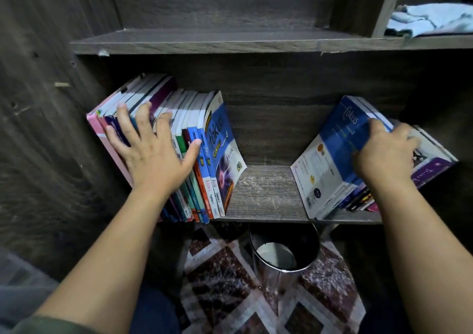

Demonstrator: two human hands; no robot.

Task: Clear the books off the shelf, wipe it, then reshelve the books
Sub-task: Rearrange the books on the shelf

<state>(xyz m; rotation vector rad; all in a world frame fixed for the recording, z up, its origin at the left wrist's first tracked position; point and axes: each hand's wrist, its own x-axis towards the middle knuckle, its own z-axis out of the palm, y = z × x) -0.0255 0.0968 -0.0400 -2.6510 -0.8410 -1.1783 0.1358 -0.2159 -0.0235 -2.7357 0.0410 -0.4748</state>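
Two groups of books stand on a dark wooden shelf (263, 195). The left group (204, 139) leans left against the side wall, with a blue "fokus" Fizik book on its right end. My left hand (151, 149) lies flat, fingers spread, across the spines and tops of this group. The right group (332, 159) leans right, a blue "fokus" book facing the gap. My right hand (384, 152) grips the top of that group, fingers curled over the upper edges. A bare, scuffed stretch of shelf lies between the groups.
A light blue cloth (430, 19) lies crumpled on the upper right compartment. The shelf above (204, 42) holds nothing. Below the shelf a round black bin (284, 252) stands on a patterned rug (230, 282). The dark side wall (51, 129) closes the left.
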